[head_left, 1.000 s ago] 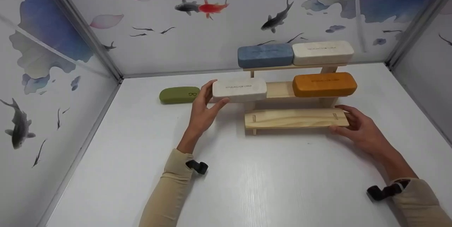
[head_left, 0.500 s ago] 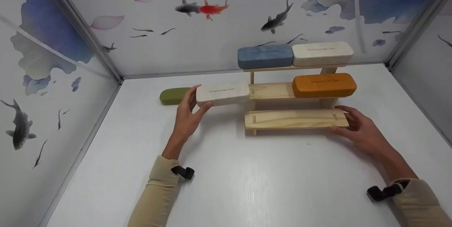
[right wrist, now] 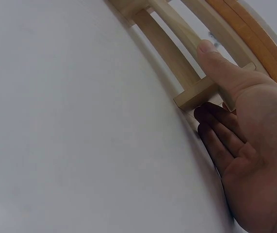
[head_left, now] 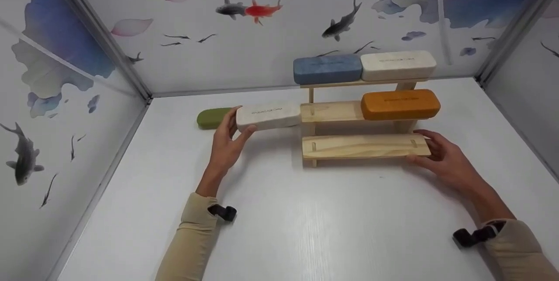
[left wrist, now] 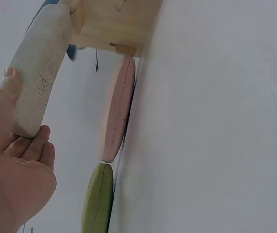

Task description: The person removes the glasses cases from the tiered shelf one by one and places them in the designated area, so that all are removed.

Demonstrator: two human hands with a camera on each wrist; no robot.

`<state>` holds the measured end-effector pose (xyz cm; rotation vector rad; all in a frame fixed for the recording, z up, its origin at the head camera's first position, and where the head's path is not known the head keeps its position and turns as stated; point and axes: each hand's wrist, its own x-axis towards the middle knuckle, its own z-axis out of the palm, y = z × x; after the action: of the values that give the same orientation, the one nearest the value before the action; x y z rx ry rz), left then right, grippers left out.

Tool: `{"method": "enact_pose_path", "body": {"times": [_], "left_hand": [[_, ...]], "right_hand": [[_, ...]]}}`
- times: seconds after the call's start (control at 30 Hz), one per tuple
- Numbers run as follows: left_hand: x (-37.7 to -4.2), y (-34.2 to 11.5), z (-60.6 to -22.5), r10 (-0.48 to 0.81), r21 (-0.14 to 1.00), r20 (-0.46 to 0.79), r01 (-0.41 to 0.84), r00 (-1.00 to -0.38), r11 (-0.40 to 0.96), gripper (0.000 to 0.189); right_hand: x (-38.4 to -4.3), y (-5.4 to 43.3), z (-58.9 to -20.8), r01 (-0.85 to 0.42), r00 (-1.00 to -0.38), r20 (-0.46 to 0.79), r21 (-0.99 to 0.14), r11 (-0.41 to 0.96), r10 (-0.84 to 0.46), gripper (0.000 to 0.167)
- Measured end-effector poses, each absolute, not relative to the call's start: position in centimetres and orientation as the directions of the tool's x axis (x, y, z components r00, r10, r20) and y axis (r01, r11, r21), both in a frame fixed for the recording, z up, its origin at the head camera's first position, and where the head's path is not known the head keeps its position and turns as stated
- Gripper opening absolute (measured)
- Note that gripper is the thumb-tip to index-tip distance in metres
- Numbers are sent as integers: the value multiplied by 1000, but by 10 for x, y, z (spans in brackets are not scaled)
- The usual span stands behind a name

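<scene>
A white glasses case is in my left hand, gripped by its left end, thumb in front and fingers behind. Its right end is beside the left end of the middle shelf of a three-tier wooden rack. My right hand holds the right end of the rack's lowest shelf, with the thumb along the front edge. In the right wrist view, the fingers lie behind the rack's end. An orange glasses case sits on the middle shelf's right half.
The top shelf bears a blue glasses case and another white case. A green case lies on the white table to the left. The left wrist view shows a pink case between it and the rack.
My left hand has moved left with the white glasses case, away from the front of the middle shelf, and now covers part of the green case. The right hand stays in place.
</scene>
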<state>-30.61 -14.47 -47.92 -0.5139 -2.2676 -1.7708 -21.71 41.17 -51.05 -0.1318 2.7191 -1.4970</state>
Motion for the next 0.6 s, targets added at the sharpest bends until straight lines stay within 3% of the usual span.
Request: {"method": "enact_pose_path", "body": {"times": [0.6], "left_hand": [[-307, -160, -489, 201, 899, 260, 313, -944, 306, 75]], "right_hand": [[-219, 413, -512, -86, -994, 34, -852, 516, -109, 80]]}}
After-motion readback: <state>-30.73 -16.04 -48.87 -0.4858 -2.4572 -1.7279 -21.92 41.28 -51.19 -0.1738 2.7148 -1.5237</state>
